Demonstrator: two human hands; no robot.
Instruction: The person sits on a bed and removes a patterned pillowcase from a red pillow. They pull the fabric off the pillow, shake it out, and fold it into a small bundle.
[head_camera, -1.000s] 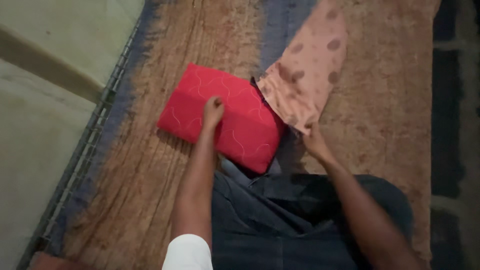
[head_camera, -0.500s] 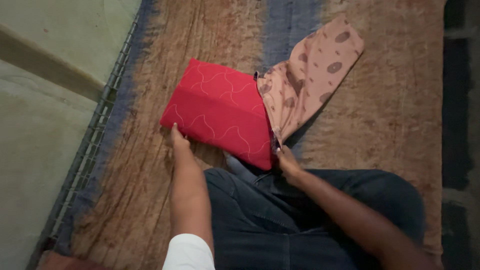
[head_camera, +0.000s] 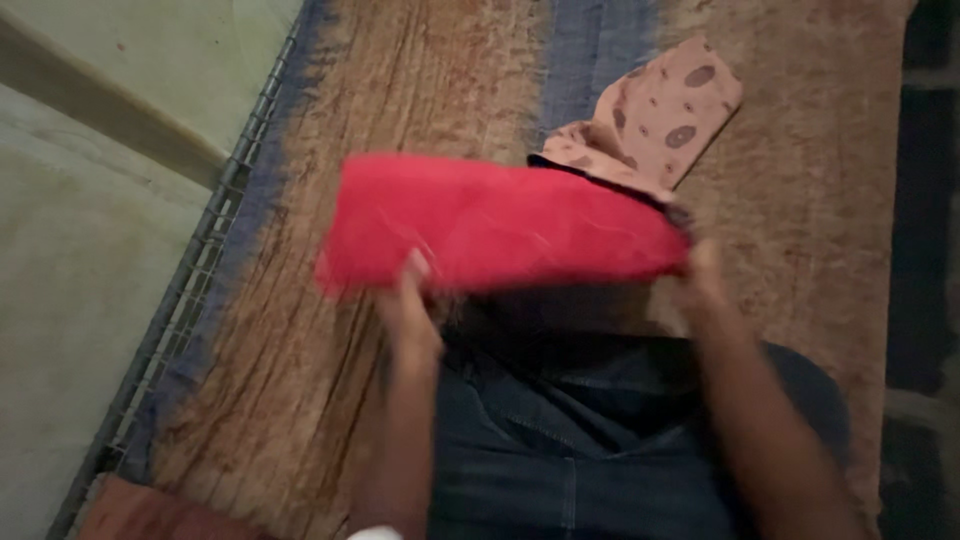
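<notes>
A red stitched pillow (head_camera: 500, 225) is lifted off the brown blanket (head_camera: 400, 90), blurred by motion and lying crosswise in front of me. My left hand (head_camera: 408, 300) grips its lower left edge. My right hand (head_camera: 700, 275) grips its right end, where a pinkish-brown spotted cover (head_camera: 655, 115) is bunched over the pillow's corner and trails away toward the far right. My legs in dark jeans (head_camera: 560, 450) are below the pillow.
The brown blanket with a blue stripe (head_camera: 590, 50) covers the bed. A metal mesh bed edge (head_camera: 190, 290) runs along the left, with a pale floor (head_camera: 70, 260) beyond it. A dark gap (head_camera: 925, 250) lies past the blanket's right edge.
The pillow was resting on the blanket; now both hands have raised and turned it crosswise. My left hand moved right along the lower edge; my right hand shifted right to the covered end.
</notes>
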